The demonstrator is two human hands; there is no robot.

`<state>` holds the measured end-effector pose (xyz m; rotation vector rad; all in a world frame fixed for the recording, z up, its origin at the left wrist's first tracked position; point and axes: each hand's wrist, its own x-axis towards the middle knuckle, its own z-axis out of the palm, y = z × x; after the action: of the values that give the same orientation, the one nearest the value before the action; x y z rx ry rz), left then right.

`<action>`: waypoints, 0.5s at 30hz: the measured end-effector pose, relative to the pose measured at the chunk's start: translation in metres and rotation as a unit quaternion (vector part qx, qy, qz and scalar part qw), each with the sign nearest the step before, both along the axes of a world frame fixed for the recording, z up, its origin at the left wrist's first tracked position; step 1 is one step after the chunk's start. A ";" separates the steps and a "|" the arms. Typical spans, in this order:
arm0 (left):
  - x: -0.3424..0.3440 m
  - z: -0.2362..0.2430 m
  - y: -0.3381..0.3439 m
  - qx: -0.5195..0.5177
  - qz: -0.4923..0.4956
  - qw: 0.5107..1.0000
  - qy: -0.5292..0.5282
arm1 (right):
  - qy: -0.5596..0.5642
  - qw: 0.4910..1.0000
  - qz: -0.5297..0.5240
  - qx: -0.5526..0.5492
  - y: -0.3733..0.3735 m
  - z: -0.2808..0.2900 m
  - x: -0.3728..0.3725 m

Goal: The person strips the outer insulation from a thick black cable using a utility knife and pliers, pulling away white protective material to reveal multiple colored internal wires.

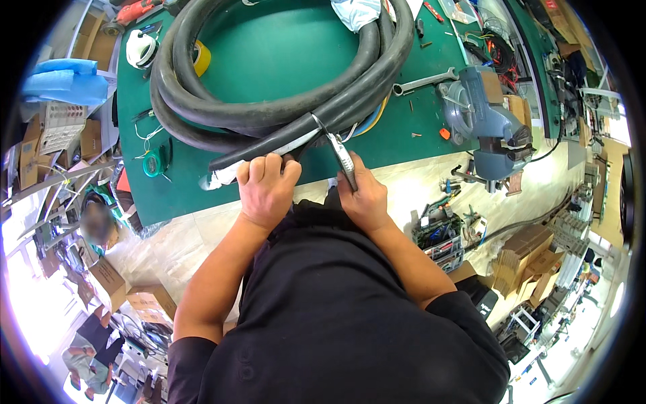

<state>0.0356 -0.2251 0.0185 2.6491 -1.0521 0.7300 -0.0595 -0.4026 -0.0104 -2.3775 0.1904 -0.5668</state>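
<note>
A thick black cable (pixel 235 114) lies coiled on the green workbench (pixel 155 195), its cut end toward me. Along that end the outer jacket (pixel 296 128) is slit lengthwise, showing a whitish layer. My left hand (pixel 269 188) is closed on the slit edge close to the cable's end; its fingertips are hidden. In my right hand (pixel 365 195) is a silver utility knife (pixel 343 160), its thin blade reaching up to the cable's jacket. Blue and yellow wires (pixel 373 121) show beside the cable, right of the knife.
A grey bench vise (pixel 488 121) is mounted at the right edge, with a combination wrench (pixel 427 81) beside it. Green tape (pixel 155 163) and a yellow roll (pixel 202 59) lie at left. Below on the floor are a tool box (pixel 437 236) and cardboard boxes (pixel 528 262).
</note>
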 end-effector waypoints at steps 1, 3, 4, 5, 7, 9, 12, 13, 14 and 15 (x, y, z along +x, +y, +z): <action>0.002 -0.001 0.001 0.009 -0.010 1.000 0.005 | -0.021 1.000 -0.004 -0.009 0.000 -0.004 0.001; 0.003 -0.003 -0.001 -0.011 -0.004 1.000 -0.002 | -0.015 1.000 -0.002 0.000 0.000 -0.008 0.002; 0.003 -0.004 -0.001 -0.022 -0.001 1.000 -0.005 | -0.012 1.000 -0.002 0.004 -0.001 -0.010 0.002; 0.002 -0.004 -0.001 -0.021 -0.004 1.000 0.000 | -0.019 1.000 -0.003 0.001 -0.001 -0.012 0.001; 0.004 -0.001 -0.001 -0.022 -0.005 1.000 0.007 | -0.035 0.999 -0.002 -0.006 -0.002 -0.017 0.000; 0.001 -0.002 -0.001 -0.017 -0.003 1.000 0.011 | -0.027 1.000 -0.004 -0.010 -0.002 -0.018 -0.005; 0.003 -0.003 0.000 -0.009 -0.017 1.000 -0.004 | -0.026 0.999 -0.001 -0.018 -0.002 -0.013 -0.006; 0.004 -0.004 0.001 -0.006 -0.025 1.000 -0.011 | -0.027 0.999 0.001 -0.022 -0.003 -0.012 -0.006; 0.006 -0.004 0.002 0.003 -0.035 0.999 -0.021 | -0.024 1.000 0.000 -0.019 -0.002 -0.014 -0.006; 0.009 -0.003 0.003 0.012 -0.045 0.998 -0.030 | -0.020 1.000 -0.001 -0.018 -0.002 -0.015 -0.005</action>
<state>0.0446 -0.2221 0.0157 2.5939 -1.1947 0.7868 -0.0641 -0.4045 -0.0254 -2.3981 0.1670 -0.6234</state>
